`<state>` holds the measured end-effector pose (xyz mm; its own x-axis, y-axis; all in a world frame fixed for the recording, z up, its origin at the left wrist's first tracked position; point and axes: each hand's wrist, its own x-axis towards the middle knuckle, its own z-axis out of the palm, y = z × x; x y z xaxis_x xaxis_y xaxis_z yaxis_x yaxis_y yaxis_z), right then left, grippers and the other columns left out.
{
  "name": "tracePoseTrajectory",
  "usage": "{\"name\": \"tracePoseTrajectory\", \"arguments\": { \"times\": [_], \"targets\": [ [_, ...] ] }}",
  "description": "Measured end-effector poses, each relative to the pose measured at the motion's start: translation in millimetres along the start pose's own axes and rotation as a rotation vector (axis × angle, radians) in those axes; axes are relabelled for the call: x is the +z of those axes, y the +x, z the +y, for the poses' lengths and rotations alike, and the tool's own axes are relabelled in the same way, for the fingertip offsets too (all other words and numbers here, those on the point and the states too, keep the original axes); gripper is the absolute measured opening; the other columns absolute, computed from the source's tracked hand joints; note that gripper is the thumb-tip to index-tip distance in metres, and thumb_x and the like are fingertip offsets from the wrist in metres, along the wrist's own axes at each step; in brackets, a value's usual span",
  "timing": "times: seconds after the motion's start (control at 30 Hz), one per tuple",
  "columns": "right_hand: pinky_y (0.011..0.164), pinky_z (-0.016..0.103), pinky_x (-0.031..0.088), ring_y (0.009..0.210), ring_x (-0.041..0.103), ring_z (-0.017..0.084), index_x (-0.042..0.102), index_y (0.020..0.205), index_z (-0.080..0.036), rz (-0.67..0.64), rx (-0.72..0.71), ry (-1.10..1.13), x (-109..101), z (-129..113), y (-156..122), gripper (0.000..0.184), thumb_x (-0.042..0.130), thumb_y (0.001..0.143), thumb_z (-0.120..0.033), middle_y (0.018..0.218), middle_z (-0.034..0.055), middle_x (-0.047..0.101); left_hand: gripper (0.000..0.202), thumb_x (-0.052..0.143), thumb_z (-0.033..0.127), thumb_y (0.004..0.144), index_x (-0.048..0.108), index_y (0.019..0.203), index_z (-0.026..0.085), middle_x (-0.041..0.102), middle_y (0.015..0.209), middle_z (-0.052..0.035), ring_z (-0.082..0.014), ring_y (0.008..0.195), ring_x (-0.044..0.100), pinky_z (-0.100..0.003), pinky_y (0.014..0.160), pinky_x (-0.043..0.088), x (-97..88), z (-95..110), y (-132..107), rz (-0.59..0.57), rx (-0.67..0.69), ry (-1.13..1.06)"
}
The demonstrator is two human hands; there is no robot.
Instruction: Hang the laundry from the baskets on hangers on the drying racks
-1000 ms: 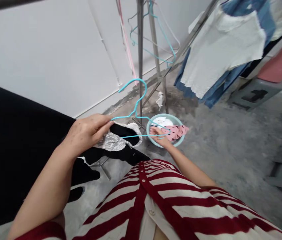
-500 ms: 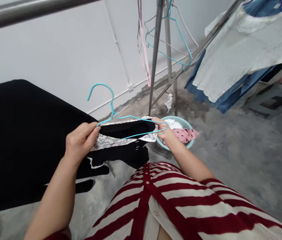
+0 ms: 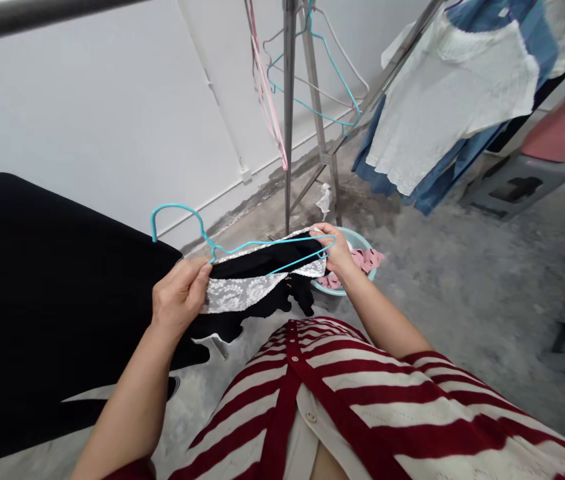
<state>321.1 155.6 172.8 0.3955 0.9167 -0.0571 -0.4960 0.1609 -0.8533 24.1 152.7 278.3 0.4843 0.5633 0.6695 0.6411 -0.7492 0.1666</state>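
Observation:
Between my two hands stretches the neckline of a black garment with a white lace collar (image 3: 237,293). A light-blue wire hanger (image 3: 247,247) lies partly inside that neckline, its hook free and pointing up to the left. My left hand (image 3: 179,293) is closed, pinching the collar and the hanger's left side at the shoulder. On the other side, my right hand (image 3: 333,247) grips the collar's right end, with the hanger's right corner against its fingers. The garment's black body hangs below the collar.
A large black garment (image 3: 52,300) hangs on the left. Behind my right hand stands a light-blue basin (image 3: 362,241) holding pink and white clothes. Metal rack poles (image 3: 289,120) rise ahead, with empty hangers (image 3: 335,87). Right of them hang a white lace top (image 3: 457,87) and blue jeans; a grey stool (image 3: 527,180) stands behind.
My left hand has moved right and slightly down, and the hanger's hook has tilted further left and lower. Both hands keep their hold. The view has shifted toward the right.

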Motion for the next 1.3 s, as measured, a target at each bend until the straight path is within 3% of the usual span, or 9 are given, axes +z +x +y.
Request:
{"name": "tracePoseTrajectory", "arguments": {
  "times": [0.3,0.47,0.53,0.63,0.73,0.83,0.97,1.1,1.3],
  "targets": [
    [0.068,0.026,0.044,0.066,0.054,0.011,0.063,0.074,-0.019,0.048,-0.261,-0.257,-22,-18,-1,0.016,0.069,0.06,-0.024,0.071,-0.0029,0.062,0.02,0.054,0.028,0.085,0.067,0.1,0.024,0.06,0.068,-0.0029,-0.0123,0.057,0.053,-0.025,0.047,0.029,18.6,-17,-6,0.071,0.14,0.457],
    [0.074,0.03,0.044,0.074,0.054,0.016,0.059,0.078,-0.02,0.096,-0.453,-0.621,-1,-3,-24,0.012,0.059,0.076,-0.032,0.076,0.0011,0.06,0.023,0.052,0.025,0.087,0.065,0.105,0.022,0.057,0.065,-0.0036,-0.0144,0.058,0.053,-0.026,0.049,0.03,47.7,5,-11,0.183,0.067,0.445],
    [0.074,0.03,0.045,0.076,0.055,0.017,0.059,0.082,-0.02,-0.056,-0.57,-0.729,13,4,-44,0.014,0.054,0.082,-0.033,0.079,0.003,0.06,0.023,0.052,0.023,0.087,0.064,0.106,0.022,0.058,0.065,-0.0039,-0.0151,0.059,0.054,-0.026,0.05,0.032,59.6,16,-12,0.191,0.068,0.386],
    [0.075,0.03,0.047,0.08,0.058,0.017,0.061,0.087,-0.021,-0.513,-0.8,-0.823,17,-7,-69,0.011,0.053,0.085,-0.029,0.084,0.0051,0.062,0.025,0.052,0.02,0.087,0.062,0.11,0.023,0.063,0.07,-0.0042,-0.0156,0.062,0.057,-0.025,0.054,0.04,64.4,23,-17,0.206,0.084,0.261],
    [0.087,0.034,0.047,0.099,0.057,0.019,0.06,0.099,-0.022,-0.327,-0.953,-0.793,-10,-40,-73,0.017,0.058,0.083,-0.027,0.1,0.0077,0.063,0.024,0.055,0.017,0.085,0.064,0.106,0.023,0.067,0.077,-0.0038,-0.0143,0.064,0.059,-0.025,0.06,0.046,51.6,19,-19,0.254,0.091,0.079],
    [0.093,0.04,0.044,0.115,0.05,0.024,0.055,0.117,-0.023,-0.022,-0.843,-0.841,-48,-63,-53,0.049,0.07,0.072,-0.033,0.123,0.0099,0.055,0.016,0.06,0.015,0.081,0.067,0.095,0.019,0.066,0.074,-0.0017,-0.0111,0.061,0.058,-0.022,0.059,0.046,33.9,14,-14,0.357,0.095,-0.029],
    [0.079,0.034,0.049,0.087,0.062,0.02,0.065,0.095,-0.017,-0.124,-0.573,-0.896,-73,-58,-29,0.024,0.059,0.078,-0.033,0.093,0.0044,0.067,0.013,0.062,0.015,0.079,0.068,0.09,0.016,0.066,0.073,-0.0018,-0.0106,0.061,0.058,-0.022,0.06,0.047,18.0,9,0,0.432,0.088,-0.057],
    [0.075,0.03,0.048,0.08,0.062,0.017,0.066,0.088,-0.016,0.164,-0.62,-0.867,-87,-65,-39,0.02,0.052,0.083,-0.03,0.083,0.0033,0.067,0.014,0.061,0.017,0.081,0.069,0.092,0.017,0.065,0.072,-0.0022,-0.0122,0.064,0.059,-0.023,0.062,0.046,11.2,8,7,0.461,0.045,0.023],
    [0.094,0.034,0.044,0.111,0.055,0.019,0.056,0.121,-0.018,-0.267,-0.761,-1.015,-96,-117,-82,0.04,0.057,0.085,-0.036,0.118,0.0106,0.059,0.019,0.055,0.025,0.085,0.069,0.099,0.022,0.066,0.078,-0.0039,-0.0186,0.074,0.062,-0.029,0.065,0.047,22.7,18,9,0.306,0.032,0.002]
  ]
}}
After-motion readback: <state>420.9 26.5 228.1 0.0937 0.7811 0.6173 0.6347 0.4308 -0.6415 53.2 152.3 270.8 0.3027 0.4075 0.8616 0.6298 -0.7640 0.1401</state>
